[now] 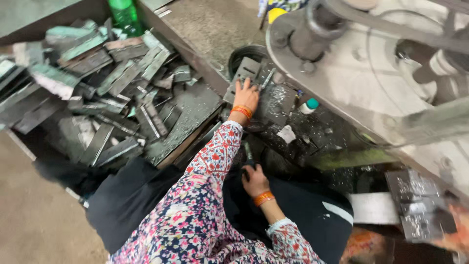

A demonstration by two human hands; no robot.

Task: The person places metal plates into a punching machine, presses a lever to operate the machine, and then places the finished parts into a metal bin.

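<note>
— Where's the left hand [245, 96]?

— Stretched out, fingers spread flat on a dark metal plate [248, 72] lying beside the big grey machine wheel [361, 73].

— And the right hand [255, 180]?

— Down near the lap, closed around a slim dark tool [248, 154], its end pointing up toward the plate.

— What's left of that?

— A tray [188, 142] heaped with grey metal strips [117, 78], a green bottle [125, 15] behind.

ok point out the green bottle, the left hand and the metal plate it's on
green bottle [124, 14], head view, on its body
left hand [245, 97], head view, on its back
metal plate [245, 70], head view, on its flat top above the fingers
</note>
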